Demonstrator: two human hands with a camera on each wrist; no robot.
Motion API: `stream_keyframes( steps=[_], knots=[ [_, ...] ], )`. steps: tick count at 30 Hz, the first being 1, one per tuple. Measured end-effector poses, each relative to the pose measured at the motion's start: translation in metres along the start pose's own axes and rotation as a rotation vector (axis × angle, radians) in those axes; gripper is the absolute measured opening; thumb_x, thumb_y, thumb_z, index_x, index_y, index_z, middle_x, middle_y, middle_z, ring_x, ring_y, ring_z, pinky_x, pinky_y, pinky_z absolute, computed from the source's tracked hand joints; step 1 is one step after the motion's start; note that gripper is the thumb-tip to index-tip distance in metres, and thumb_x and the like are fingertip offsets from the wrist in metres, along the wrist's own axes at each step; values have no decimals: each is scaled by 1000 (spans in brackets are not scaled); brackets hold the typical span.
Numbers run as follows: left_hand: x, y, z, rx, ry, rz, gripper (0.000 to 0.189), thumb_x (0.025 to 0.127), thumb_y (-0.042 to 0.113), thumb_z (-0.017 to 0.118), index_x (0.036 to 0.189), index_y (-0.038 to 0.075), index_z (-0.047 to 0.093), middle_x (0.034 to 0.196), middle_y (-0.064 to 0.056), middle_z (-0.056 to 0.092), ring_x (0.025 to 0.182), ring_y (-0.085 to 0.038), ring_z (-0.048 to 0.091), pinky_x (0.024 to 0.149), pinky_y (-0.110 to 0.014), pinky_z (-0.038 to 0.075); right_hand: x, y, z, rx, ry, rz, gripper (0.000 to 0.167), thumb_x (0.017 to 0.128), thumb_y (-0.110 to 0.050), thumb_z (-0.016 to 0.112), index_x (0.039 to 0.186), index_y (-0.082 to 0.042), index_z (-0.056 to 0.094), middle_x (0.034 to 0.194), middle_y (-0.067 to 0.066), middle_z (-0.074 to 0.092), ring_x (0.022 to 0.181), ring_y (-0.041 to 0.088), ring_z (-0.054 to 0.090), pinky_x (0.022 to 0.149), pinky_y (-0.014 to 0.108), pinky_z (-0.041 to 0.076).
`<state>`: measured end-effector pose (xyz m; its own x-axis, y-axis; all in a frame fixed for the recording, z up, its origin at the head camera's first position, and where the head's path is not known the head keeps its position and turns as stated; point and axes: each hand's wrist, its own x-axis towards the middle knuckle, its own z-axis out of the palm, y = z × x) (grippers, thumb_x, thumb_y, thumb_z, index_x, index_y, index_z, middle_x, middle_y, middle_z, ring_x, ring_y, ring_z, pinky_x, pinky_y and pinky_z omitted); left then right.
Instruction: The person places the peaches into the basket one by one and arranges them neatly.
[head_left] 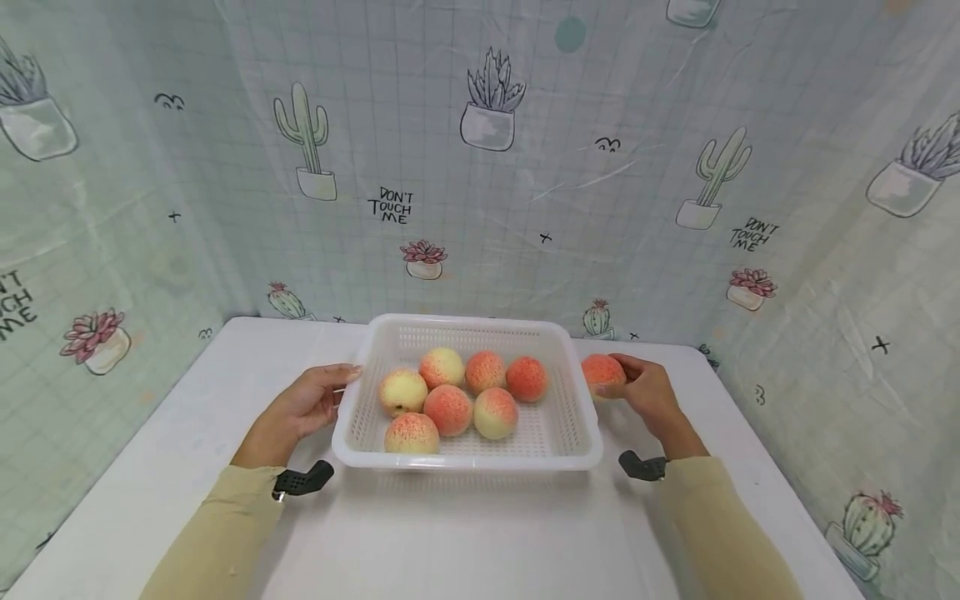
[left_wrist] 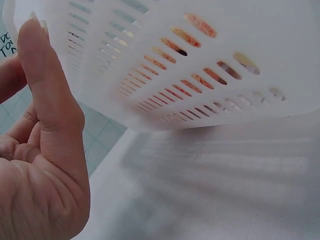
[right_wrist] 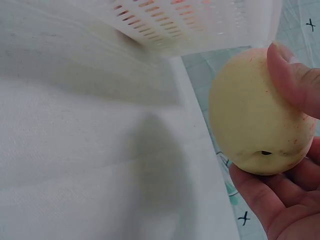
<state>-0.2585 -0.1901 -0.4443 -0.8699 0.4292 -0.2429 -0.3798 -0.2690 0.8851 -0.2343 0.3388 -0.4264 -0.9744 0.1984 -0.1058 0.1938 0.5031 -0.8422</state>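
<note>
A white slotted plastic basket stands on the table with several peaches, yellow to red and speckled, grouped left of its middle, one of them a red peach. At the basket's left side is my left hand, its thumb straight beside the outer wall and its other fingers loosely bent, partly hidden. My right hand grips another peach just outside the basket's right wall. In the right wrist view that peach shows its pale yellow side and small dark stem hollow, thumb on top and fingers beneath.
The white table extends in front of the basket and to both sides. Behind and at the sides hangs a cloth printed with potted cacti. Dark bands sit on both wrists.
</note>
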Motion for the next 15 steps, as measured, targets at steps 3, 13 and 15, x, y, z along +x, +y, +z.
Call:
stream_keyframes(
  steps=[3, 13, 15],
  knots=[
    [0, 0, 1, 10, 14, -3, 16, 107, 15, 58, 108, 18, 74, 108, 0, 77, 99, -15, 77, 83, -40, 65, -4, -2, -4, 10, 9, 6, 79, 88, -13, 83, 157, -4, 44, 158, 22, 49, 146, 40, 48, 121, 56, 41],
    [1, -1, -1, 13, 23, -6, 15, 107, 17, 59, 111, 18, 73, 110, 1, 76, 101, -16, 76, 85, -43, 65, -11, -10, -17, 14, 25, -53, 77, 88, -7, 82, 156, -3, 45, 157, 23, 51, 145, 41, 49, 120, 55, 42],
    [1, -1, -1, 11, 27, -6, 15, 107, 17, 59, 110, 18, 73, 110, 1, 76, 101, -16, 75, 86, -43, 65, -13, -11, -19, 5, 25, -71, 77, 88, -7, 82, 156, -3, 45, 157, 23, 51, 145, 41, 50, 119, 55, 43]
  ],
)
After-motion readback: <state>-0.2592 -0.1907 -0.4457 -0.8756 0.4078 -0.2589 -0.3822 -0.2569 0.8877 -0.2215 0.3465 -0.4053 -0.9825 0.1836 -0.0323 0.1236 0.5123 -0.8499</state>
